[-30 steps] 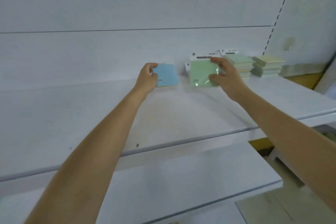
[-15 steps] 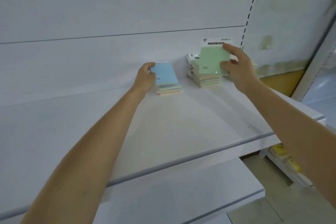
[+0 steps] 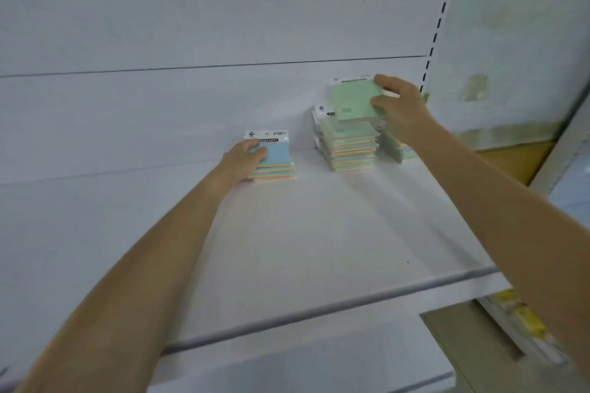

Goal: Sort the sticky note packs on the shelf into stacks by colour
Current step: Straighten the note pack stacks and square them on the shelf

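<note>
The left hand [image 3: 244, 158] grips the left side of the blue-topped stack [image 3: 276, 166], fingers curled over its top sheet and the thumb down its side. The right hand [image 3: 400, 108] pinches a green-topped pack [image 3: 352, 102] by its right edge, thumb on the face and fingers behind. It holds the pack nearly flat and clear above the green-topped stack [image 3: 349, 148].

Each pack is a square pad in glossy clear wrap with a white printed header card. The side edges show thin bands of orange, yellow, green and blue paper. The green-topped stack stands at three o'clock from the blue one, near but apart, and is the taller. At its own three o'clock a third pile [image 3: 394, 148] has one pack leaning on edge, and the right forearm hides the rest. That makes three piles and one pack in hand. The packs within each pile are too blurred to count.

All sit far back on a smooth white metal shelf [image 3: 287, 233] with a rounded grey front lip, against a white back panel [image 3: 191, 25] crossed by one thin seam. A slotted upright [image 3: 438, 25] rises at one o'clock. A lower shelf [image 3: 319, 364] juts out at six o'clock, and blurred yellow items [image 3: 526, 319] lie at four o'clock.
</note>
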### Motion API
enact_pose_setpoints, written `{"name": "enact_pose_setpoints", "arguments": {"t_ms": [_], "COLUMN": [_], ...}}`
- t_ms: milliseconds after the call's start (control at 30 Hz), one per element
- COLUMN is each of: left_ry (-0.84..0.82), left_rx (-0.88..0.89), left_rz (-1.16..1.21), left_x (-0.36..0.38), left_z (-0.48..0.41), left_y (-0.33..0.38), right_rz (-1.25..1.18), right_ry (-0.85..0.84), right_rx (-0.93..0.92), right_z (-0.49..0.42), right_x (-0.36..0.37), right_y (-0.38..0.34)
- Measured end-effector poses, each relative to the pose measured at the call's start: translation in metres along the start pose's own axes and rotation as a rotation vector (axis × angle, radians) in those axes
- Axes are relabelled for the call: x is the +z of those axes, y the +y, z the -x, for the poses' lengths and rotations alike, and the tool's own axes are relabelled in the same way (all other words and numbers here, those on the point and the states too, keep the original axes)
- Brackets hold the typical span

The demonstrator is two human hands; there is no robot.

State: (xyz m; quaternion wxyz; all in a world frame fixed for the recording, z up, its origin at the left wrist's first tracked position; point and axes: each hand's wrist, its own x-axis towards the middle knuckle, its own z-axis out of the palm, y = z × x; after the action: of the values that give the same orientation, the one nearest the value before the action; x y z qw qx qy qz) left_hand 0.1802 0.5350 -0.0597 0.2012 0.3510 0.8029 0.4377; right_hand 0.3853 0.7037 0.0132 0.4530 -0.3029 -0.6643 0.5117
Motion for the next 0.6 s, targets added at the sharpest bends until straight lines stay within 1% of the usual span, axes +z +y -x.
{"name": "enact_pose_setpoints", "arguments": {"t_ms": [133,200,233,333,500,600], "left_ry": [0.144,0.228,0.244,0.263,0.210,0.225], "left_rx": [0.060,0.080,0.077,0.065,0.069,0.052], "left_rz": [-0.027,0.040,0.094,0.188,0.267,0.264], "left_x": [0.008,0.013,0.015,0.019,0.018,0.018], "left_z": [-0.001,0.000,0.003,0.007,0.023,0.025], "left_y": [-0.004,-0.006,-0.006,-0.010,-0.011,-0.013], "right_rz": [0.202,0.313,0.353,0.435,0.511,0.576], "right_ry": [-0.088,-0.114,-0.119,-0.110,-0.055,-0.088], "right_rx": [0.028,0.018,0.012,0.005,0.019,0.021], "right_z": [-0.005,-0.005,-0.004,-0.002,0.000,0.001], "right_x": [0.005,0.008,0.009,0.015,0.022,0.022], "right_y": [0.009,0.013,0.015,0.019,0.017,0.018]}}
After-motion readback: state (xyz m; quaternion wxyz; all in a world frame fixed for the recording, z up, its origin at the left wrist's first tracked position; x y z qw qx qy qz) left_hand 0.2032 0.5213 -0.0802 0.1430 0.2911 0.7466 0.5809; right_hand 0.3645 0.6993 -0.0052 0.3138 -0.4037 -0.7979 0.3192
